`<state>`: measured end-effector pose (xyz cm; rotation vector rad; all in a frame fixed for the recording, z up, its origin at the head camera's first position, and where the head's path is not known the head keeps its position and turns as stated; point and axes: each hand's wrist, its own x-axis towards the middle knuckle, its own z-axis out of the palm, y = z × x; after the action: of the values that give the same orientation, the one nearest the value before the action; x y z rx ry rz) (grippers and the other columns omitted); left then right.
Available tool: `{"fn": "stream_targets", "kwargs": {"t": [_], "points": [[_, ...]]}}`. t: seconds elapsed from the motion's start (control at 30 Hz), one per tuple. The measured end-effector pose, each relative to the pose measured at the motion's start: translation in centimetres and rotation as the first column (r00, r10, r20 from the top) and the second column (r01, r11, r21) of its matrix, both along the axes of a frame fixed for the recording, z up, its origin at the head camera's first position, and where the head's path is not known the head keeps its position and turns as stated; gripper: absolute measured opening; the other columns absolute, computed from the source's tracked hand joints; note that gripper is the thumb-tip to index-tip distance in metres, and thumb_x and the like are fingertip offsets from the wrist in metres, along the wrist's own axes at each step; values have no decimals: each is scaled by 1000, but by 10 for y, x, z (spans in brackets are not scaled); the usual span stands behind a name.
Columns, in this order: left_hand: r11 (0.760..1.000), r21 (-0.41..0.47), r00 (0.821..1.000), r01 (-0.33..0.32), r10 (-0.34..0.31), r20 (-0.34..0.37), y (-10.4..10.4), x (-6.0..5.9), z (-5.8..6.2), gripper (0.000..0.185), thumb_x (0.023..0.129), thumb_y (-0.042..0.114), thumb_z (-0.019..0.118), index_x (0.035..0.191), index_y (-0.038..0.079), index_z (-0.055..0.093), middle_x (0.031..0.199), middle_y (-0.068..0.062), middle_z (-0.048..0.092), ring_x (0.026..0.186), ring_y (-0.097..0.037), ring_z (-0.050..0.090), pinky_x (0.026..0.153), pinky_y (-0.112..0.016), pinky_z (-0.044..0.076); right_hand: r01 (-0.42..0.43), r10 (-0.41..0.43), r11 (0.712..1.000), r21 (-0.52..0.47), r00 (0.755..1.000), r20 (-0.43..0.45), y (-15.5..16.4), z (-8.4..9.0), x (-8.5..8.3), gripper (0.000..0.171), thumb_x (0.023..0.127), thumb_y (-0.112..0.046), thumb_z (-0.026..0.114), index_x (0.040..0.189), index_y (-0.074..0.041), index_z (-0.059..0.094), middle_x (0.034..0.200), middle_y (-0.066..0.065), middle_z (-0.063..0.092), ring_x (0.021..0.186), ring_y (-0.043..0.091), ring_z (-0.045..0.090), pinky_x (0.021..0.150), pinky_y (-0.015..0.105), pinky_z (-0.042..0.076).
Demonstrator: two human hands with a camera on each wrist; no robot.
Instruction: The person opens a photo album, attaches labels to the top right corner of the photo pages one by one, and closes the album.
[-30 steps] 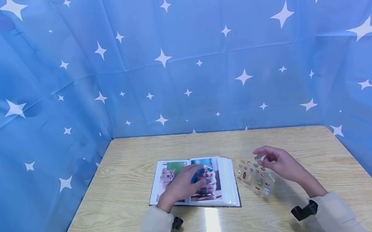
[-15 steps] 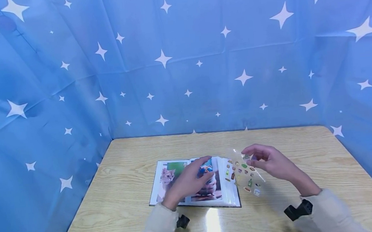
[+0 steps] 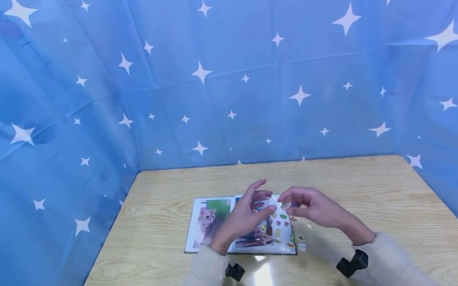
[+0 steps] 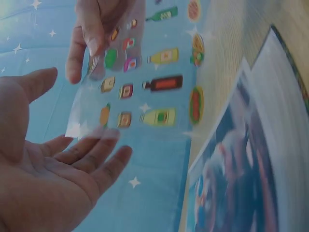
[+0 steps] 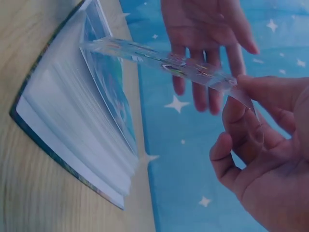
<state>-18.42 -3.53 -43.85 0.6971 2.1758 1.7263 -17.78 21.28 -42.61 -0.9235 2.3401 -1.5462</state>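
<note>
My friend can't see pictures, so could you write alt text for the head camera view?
Right hand pinches a clear sticker sheet above an open photo album on a wooden table; the open left hand reaches toward it.

— What surrounds the worktop [image 3: 378, 194]?

— A blue cloth backdrop [image 3: 247, 69] printed with white four-pointed stars of different sizes. It hangs across the far side and folds round the left and the right, so it closes the worktop in on three sides.

— Is the cloth smooth?

— No, it shows creases and fold lines, one long horizontal crease running across the far panel.

— And the worktop itself?

— Pale wood grain, with rounded far corners. Its near edge carries a bright streak of reflected light [image 3: 262, 277], so the surface is glossy.

— Any floor or windows?

— The cloth hides whatever lies beyond it.
</note>
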Motion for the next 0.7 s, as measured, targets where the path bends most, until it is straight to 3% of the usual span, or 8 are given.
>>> {"fn": "stream_targets", "kwargs": {"t": [0.2, 0.4, 0.7], "points": [[992, 119, 996, 30, -40, 84, 4, 0, -2, 74, 93, 27, 70, 153, 34, 28, 133, 0, 63, 118, -13, 62, 100, -30, 50, -60, 59, 997, -40, 998, -20, -9, -2, 3, 25, 94, -1, 62, 119, -6, 64, 93, 14, 66, 71, 24, 62, 60, 31, 52], [988, 148, 988, 37, -58, 143, 4, 0, -4, 69, 93, 22, 71, 150, 35, 35, 122, 2, 70, 109, -16, 67, 86, -33, 55, -84, 85, 996, -43, 996, 18, -13, -3, 6, 24, 96, 0, 60, 118, -8, 64, 97, 16, 66, 72, 17, 61, 64, 32, 54], [992, 129, 984, -3, -20, 178, 2, 1, -6, 62, 92, 15, 71, 145, 32, 44, 108, -5, 73, 95, -20, 72, 79, -36, 58, 15, -16, 1000, 26, 999, 48, -14, -4, 8, 19, 97, -11, 62, 116, -13, 66, 93, 16, 67, 73, 17, 60, 63, 29, 51]]}}
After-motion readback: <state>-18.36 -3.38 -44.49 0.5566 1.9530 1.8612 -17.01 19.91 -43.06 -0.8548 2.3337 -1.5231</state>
